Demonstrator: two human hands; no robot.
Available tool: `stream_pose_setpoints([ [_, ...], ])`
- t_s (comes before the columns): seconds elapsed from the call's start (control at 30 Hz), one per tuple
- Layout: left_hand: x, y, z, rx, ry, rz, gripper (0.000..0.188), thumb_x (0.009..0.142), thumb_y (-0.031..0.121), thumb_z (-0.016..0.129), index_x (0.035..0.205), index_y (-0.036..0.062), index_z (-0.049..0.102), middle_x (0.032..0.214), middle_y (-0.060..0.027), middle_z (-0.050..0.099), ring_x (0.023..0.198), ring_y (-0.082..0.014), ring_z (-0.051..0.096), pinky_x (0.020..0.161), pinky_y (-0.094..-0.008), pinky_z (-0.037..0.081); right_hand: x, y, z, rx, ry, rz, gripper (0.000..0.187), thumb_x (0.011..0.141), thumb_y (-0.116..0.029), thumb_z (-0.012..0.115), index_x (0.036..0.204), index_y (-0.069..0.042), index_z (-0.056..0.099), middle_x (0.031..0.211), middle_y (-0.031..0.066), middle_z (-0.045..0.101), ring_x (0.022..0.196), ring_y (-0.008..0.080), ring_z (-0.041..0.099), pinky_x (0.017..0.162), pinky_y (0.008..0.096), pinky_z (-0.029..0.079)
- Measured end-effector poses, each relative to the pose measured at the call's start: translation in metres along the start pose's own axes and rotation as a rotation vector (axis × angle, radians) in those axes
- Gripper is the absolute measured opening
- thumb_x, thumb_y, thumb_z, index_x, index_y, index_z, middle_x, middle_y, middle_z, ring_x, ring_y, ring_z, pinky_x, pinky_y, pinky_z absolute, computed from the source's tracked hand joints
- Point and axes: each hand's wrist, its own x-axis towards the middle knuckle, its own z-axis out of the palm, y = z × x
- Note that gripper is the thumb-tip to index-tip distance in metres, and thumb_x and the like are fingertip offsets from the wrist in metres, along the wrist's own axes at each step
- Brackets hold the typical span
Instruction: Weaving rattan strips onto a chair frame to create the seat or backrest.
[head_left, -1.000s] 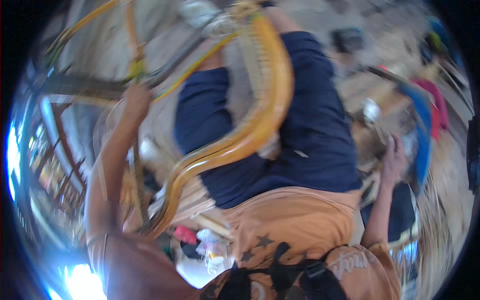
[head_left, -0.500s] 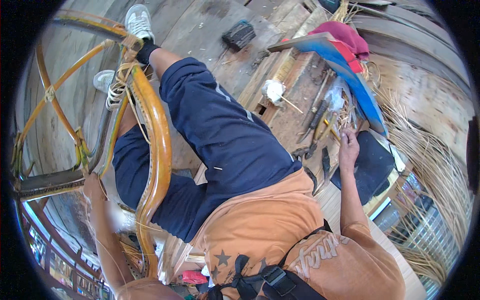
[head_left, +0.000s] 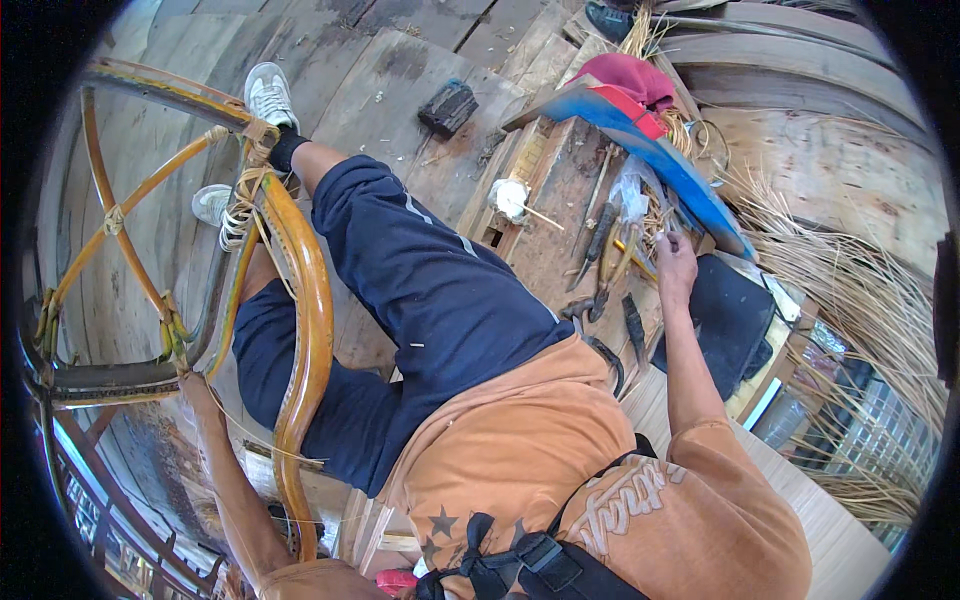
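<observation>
A rattan chair frame point(head_left: 306, 285), glossy yellow-brown with bound joints, stands at my left, across my left leg. My left hand point(head_left: 191, 388) is closed at the corner where the crossed rods meet its lower rail; the fingers are partly hidden by the frame. Far to the right, my right hand point(head_left: 677, 262) reaches to the wooden work block, beside a pile of thin cane scraps point(head_left: 655, 218). Its fingertips are pressed together, and what is between them is too small to make out. Pliers point(head_left: 603, 283) and a dark-handled tool point(head_left: 598, 235) lie just left of it.
A white lump with a stick point(head_left: 510, 199) rests on the block. A blue board point(head_left: 640, 145) edges its far side, with a dark red cloth point(head_left: 632, 80) beyond. Long cane strands point(head_left: 850, 300) spread at right. A black block point(head_left: 448, 108) lies on the plank floor.
The view has shifted slightly, moving the bench things up and left in the picture. My right hand keeps by the cane scraps, its fingers now pointing farther in. My left hand stays at the frame.
</observation>
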Motion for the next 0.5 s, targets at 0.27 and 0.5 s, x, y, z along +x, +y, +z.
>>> stream_pose_setpoints([
  [0.27,-0.048,0.091,-0.07,0.238,-0.151,0.076,0.041,0.092,0.025,0.029,0.1,-0.0034,0.058,0.099,-0.0299,0.056,0.093,-0.0407,0.054,0.074,-0.0476,0.04,0.001,0.03,0.003,0.24,-0.085,0.047,0.021,0.081,-0.008,0.057,0.099,0.0,0.059,0.076,0.0069,0.058,0.062,0.0145,0.056,0.058,0.0284,0.046],
  [0.5,-0.058,0.104,-0.069,0.003,-0.014,0.171,0.039,0.092,0.024,0.032,0.098,-0.0028,0.059,0.087,-0.0268,0.058,0.083,-0.042,0.055,0.069,-0.0471,0.042,-0.005,0.023,-0.011,0.531,-0.11,0.164,0.021,0.085,-0.004,0.051,0.105,0.0,0.055,0.071,0.002,0.056,0.06,0.0087,0.054,0.052,0.0215,0.043],
])
